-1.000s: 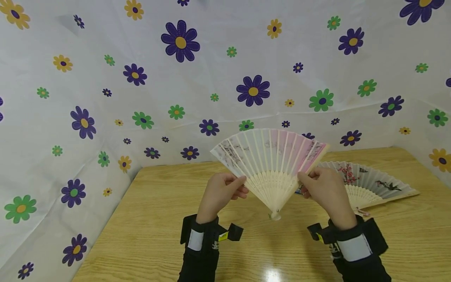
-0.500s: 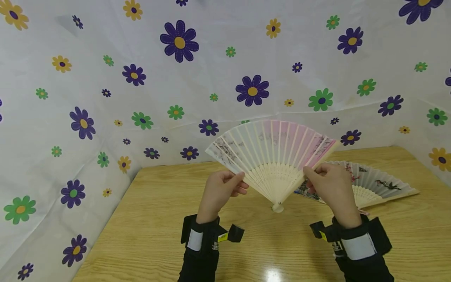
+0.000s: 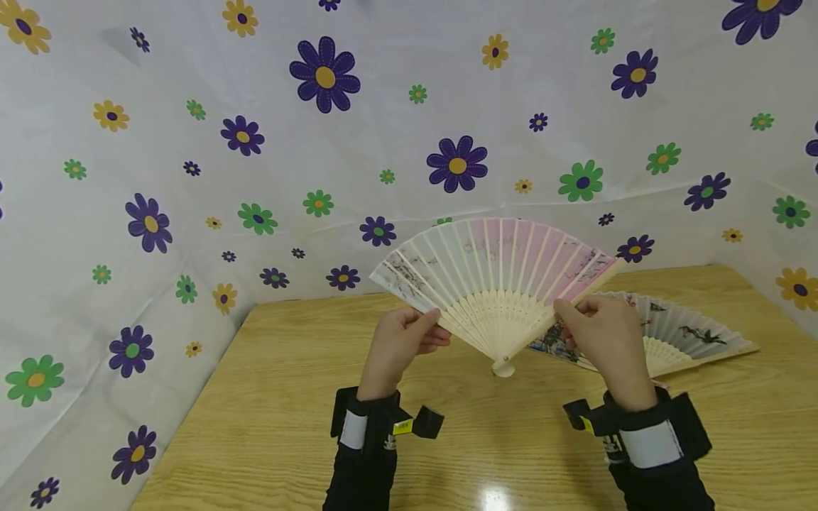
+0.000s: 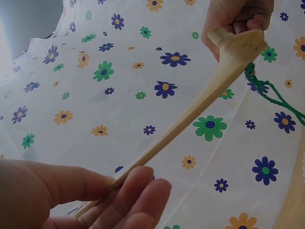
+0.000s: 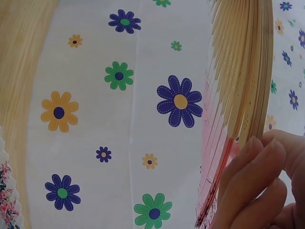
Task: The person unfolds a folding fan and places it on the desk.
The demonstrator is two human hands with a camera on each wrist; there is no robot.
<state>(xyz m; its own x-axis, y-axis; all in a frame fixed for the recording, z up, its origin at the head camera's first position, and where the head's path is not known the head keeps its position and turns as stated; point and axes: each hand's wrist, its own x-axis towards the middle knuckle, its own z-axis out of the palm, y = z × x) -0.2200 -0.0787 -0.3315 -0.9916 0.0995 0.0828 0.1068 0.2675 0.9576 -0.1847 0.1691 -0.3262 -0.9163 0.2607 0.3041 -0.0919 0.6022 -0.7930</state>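
Observation:
A folding fan, pale blue-white on the left and pink on the right, is spread wide above the table in the head view. My left hand pinches its left outer rib between thumb and fingers. On the opposite side, my right hand pinches the right outer rib. The fan's pivot end points down toward me. From the left wrist view, the fan appears edge-on as a wooden rib, with a green cord at the pivot. The right wrist view shows its layered ribs beside my fingers.
A second spread fan, with dark and red painted designs, lies on the wooden table behind my right hand. Part of another patterned item shows beneath the held fan. A flower-printed cloth hangs behind and along the sides.
The fan has spread wider and its pivot has risen. My right hand has moved slightly to the right, while my left hand has stayed almost in place.

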